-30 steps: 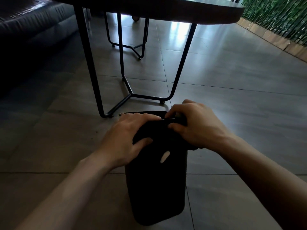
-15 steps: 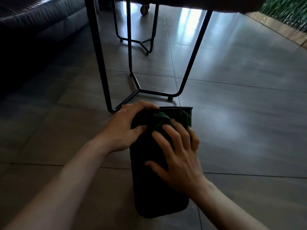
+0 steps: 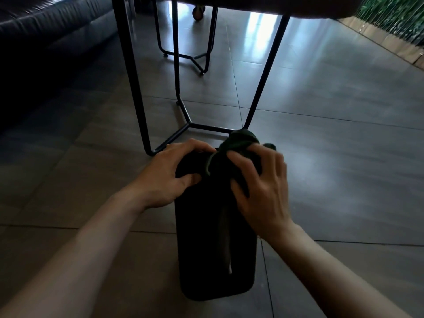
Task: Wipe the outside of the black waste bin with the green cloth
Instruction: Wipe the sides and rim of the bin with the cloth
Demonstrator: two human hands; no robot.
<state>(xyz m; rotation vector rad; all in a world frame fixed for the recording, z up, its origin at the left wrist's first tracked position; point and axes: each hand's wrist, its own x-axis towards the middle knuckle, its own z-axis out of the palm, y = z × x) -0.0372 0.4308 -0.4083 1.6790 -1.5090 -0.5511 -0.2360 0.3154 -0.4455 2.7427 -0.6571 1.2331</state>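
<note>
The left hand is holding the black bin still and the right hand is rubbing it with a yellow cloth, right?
Nearly. The cloth is green, not yellow; the head view shows it bunched under the right hand at the top of the black bin. The rest holds: the left hand grips the bin's upper edge.

No readable text
No lettering, label, brand mark or number shows on any surface in this dim head view
</note>
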